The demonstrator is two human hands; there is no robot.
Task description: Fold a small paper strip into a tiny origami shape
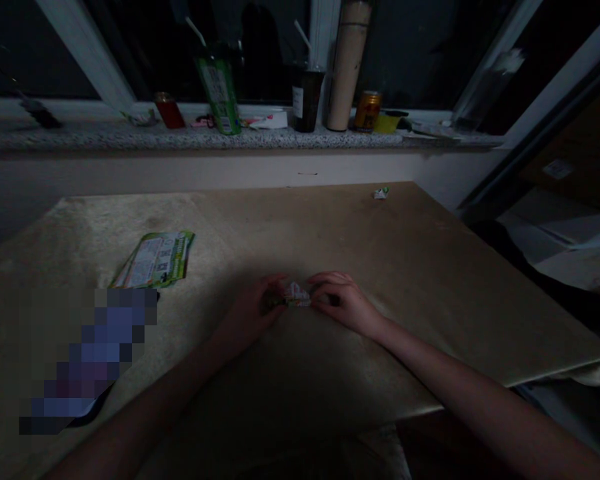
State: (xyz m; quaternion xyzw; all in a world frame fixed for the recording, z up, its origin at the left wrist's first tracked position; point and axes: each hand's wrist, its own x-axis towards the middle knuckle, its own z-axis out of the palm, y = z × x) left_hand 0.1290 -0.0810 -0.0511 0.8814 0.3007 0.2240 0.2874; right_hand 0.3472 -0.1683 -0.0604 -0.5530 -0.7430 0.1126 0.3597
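Observation:
Close to the middle of the table, both hands hold a small folded piece of printed wrapper [297,295]. It is whitish with red and green print and rises to a point at the top. My left hand [260,303] pinches its left end, with thumb and fingers curled inward. At the right end, the thumb and fingertips of my right hand [343,300] close on its edge. Dim light makes the exact fold and the fingertip contact hard to make out.
A green printed packet [160,257] lies at the left, beside a phone [93,360] with a blurred-out screen. Far right on the table [290,220] sits a small crumpled or folded wrapper [381,193]. Cups, a can [368,111] and a tall bottle [349,67] line the windowsill [260,139].

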